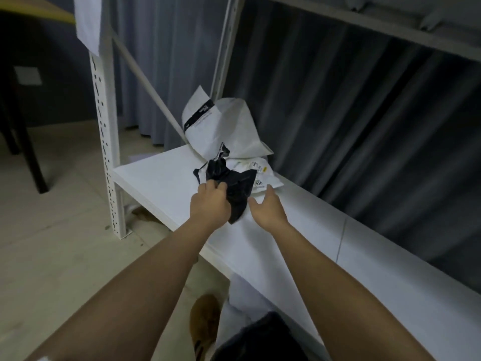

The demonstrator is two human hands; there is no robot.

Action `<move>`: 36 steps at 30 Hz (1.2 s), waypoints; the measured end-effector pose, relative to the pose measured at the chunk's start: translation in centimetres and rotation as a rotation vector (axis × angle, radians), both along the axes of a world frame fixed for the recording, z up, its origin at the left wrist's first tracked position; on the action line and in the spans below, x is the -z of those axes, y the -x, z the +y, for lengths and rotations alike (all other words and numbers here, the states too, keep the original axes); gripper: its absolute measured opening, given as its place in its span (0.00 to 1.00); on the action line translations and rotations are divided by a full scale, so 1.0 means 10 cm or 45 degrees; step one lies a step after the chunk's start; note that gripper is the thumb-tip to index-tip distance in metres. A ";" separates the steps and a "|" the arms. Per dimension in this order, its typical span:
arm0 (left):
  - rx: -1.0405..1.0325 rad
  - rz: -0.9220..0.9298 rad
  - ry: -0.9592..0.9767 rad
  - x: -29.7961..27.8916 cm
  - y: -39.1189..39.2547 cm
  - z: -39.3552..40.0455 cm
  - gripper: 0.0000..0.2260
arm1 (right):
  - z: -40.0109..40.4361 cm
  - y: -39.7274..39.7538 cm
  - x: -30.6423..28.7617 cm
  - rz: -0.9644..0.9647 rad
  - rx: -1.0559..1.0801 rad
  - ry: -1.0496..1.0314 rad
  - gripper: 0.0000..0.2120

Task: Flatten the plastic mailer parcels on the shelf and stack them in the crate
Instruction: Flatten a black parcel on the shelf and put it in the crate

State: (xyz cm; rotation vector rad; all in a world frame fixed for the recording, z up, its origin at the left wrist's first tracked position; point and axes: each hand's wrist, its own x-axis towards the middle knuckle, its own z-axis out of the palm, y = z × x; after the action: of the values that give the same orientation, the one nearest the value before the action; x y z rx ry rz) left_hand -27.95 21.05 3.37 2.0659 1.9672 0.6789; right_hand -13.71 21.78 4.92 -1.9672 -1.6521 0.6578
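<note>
A crumpled black mailer (235,187) lies on the white shelf (158,175), in front of a pile of white mailers. My left hand (209,204) grips the black mailer's left side with curled fingers. Just to the right of it, my right hand (268,208) hovers with spread, straight fingers, its fingertips near the mailer's right edge and a flat white labelled mailer (263,173). A large white mailer (221,126) with a black stripe stands puffed up behind them against the shelf's diagonal brace. No crate is in view.
The white rack upright (108,142) stands at the left and an upper shelf (390,24) runs overhead. Grey curtains hang behind. A dark chair leg (28,142) stands on the floor at far left. My shoe (204,324) shows below the shelf edge.
</note>
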 end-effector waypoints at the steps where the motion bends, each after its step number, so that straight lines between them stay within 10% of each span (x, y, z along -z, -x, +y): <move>1: -0.005 0.008 -0.007 0.05 -0.01 0.10 0.17 | 0.14 0.03 0.03 0.146 0.054 0.018 0.36; 7: 0.008 -0.003 0.015 0.18 -0.07 0.40 0.25 | 0.66 0.16 0.20 0.527 0.165 0.106 0.36; 12: 0.029 -0.131 0.015 0.26 -0.09 0.39 0.27 | 0.70 0.15 0.39 0.376 0.272 -0.092 0.05; 36: 0.440 -0.520 -0.106 -0.77 -1.93 -1.35 0.24 | -2.02 -2.36 -0.76 0.590 0.597 -0.621 0.05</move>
State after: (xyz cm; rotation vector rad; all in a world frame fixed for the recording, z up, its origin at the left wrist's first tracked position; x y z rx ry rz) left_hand -8.64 7.55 11.05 2.0376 1.3449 1.0172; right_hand 9.91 1.59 12.49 -1.6009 -0.9164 0.4298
